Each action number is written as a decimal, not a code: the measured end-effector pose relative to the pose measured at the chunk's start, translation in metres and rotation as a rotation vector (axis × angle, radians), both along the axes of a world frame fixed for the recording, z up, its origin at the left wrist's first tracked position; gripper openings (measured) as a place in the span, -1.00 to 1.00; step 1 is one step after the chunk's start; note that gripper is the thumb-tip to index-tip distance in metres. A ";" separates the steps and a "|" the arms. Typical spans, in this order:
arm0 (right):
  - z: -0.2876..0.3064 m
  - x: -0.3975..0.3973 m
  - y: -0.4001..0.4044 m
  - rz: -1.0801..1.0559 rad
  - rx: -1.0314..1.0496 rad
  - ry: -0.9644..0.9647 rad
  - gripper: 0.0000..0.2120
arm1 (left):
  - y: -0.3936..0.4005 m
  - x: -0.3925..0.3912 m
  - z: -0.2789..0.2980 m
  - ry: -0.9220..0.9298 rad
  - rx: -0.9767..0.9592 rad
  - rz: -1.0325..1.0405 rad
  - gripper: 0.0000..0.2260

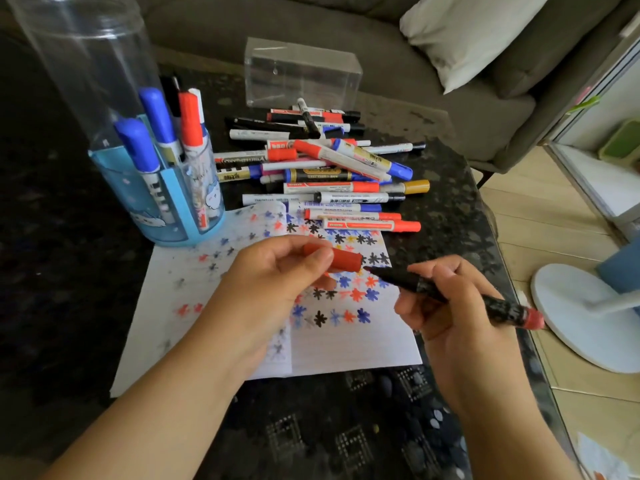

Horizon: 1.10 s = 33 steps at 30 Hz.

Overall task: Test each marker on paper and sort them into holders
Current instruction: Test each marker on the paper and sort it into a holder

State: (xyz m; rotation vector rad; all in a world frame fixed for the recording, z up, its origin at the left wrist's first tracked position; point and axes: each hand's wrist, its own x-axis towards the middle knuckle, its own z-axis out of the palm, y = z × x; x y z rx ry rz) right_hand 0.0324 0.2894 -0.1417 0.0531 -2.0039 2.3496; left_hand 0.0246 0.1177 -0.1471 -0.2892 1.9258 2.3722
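The marker [460, 296], uncapped, is gripped in the right hand [453, 306] over the paper [346, 344], tip pointing to ten o'clock at the red cap [341, 260] pinched by the left hand [277, 271]. At twelve o'clock lies the marker pile [329, 168]; at ten o'clock, the blue holder [162, 188].

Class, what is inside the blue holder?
The blue holder holds upright markers: two with blue caps, one red-capped, and others behind. Their lower ends are partly hidden.
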 end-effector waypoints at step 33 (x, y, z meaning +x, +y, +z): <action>0.059 0.059 -0.089 0.403 0.742 0.250 -0.72 | -0.082 0.098 0.056 0.298 -0.856 0.251 -0.66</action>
